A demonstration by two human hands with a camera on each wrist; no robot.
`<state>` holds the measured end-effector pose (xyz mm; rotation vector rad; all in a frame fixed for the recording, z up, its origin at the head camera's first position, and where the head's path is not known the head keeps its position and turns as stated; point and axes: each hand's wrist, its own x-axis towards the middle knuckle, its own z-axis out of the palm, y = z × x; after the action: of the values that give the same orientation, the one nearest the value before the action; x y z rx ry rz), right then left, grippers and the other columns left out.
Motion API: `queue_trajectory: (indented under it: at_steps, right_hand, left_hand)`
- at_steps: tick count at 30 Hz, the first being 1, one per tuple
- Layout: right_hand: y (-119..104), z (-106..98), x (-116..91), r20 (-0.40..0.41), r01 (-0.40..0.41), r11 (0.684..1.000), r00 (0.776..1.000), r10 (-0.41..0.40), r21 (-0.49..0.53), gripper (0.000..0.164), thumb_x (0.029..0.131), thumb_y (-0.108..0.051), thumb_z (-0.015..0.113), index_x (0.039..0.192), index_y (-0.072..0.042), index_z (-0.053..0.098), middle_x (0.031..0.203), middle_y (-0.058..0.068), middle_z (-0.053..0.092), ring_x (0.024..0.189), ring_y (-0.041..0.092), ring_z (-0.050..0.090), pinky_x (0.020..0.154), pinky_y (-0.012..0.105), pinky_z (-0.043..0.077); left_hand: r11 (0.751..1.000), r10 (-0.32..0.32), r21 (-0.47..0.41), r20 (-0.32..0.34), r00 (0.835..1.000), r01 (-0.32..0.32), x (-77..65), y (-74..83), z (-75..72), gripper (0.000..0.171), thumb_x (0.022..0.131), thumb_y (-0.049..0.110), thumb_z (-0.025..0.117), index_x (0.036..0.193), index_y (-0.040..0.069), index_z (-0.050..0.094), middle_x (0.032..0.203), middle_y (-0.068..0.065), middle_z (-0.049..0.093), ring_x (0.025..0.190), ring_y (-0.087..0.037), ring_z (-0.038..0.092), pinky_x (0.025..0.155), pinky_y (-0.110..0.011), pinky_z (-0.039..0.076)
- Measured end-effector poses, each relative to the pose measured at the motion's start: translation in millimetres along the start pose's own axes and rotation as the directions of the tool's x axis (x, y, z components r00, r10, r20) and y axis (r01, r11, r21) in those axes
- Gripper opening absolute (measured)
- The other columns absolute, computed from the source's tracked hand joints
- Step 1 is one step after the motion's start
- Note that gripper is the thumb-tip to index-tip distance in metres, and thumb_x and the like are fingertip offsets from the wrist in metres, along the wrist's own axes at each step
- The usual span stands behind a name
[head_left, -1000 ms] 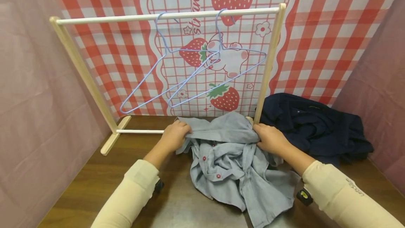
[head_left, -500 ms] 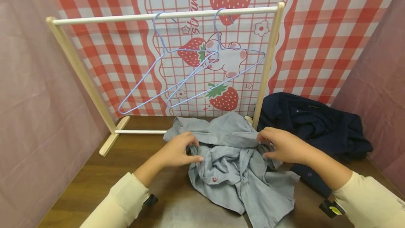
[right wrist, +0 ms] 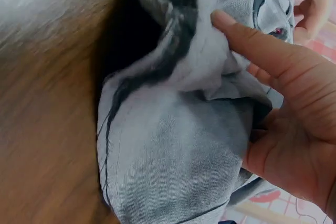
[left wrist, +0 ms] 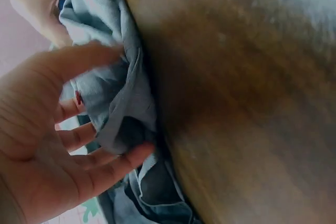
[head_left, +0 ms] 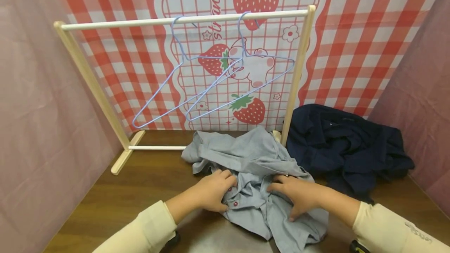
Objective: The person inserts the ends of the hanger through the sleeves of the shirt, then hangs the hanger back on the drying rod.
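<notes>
A crumpled grey button-up shirt (head_left: 242, 151) with red buttons lies on the wooden table, spread over the rack's lower bar. My left hand (head_left: 212, 190) is at its left part beside the buttons, fingertips on the cloth and thumb held apart. In the left wrist view, a fold of cloth lies between the spread thumb and fingers. Over the shirt's right part is my right hand (head_left: 299, 194), fingers touching the cloth and thumb spread away. The right wrist view shows that thumb against a shirt edge (right wrist: 173, 129), some fingers hidden behind cloth.
A wooden rack (head_left: 105, 100) with a white top bar (head_left: 123, 23) stands behind the shirt. Two blue wire hangers (head_left: 158, 91) hang from it. A dark navy garment (head_left: 344, 147) lies heaped at the right. Checked strawberry cloth (head_left: 369, 38) covers the back wall.
Both hands have let go of the shirt's far flap and moved toward the front, onto its nearer part. The flap now lies loose toward the rack.
</notes>
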<state>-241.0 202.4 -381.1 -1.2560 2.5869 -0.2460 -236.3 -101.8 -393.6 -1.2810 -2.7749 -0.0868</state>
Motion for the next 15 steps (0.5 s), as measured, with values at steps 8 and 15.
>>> queue_trajectory:
  at_steps: [8,15]
  right_hand:
    - [-7.0,4.2,9.6,-0.087,0.095,0.994,0.991,-0.100,-0.056,0.072,0.059,-0.010,0.090,0.124,-0.014,0.058,0.110,0.001,0.055,0.098,0.019,0.058,0.082,0.037,0.051]
    - [-10.8,1.6,11.4,-0.199,0.190,0.971,0.956,-0.217,-0.145,0.056,0.058,0.007,0.076,0.108,-0.014,0.062,0.094,-0.003,0.057,0.081,0.010,0.056,0.068,0.028,0.050]
  left_hand:
    - [0.998,0.053,0.024,-0.106,0.993,-0.050,-0.5,-11.2,7.8,0.049,0.059,-0.012,0.069,0.098,0.015,0.057,0.090,0.000,0.050,0.080,-0.022,0.053,0.067,-0.031,0.046]
    - [0.993,0.079,0.105,-0.184,0.980,-0.060,-7.1,-34.2,-2.0,0.038,0.057,-0.009,0.077,0.082,0.013,0.059,0.081,0.000,0.051,0.077,-0.022,0.054,0.068,-0.033,0.048]
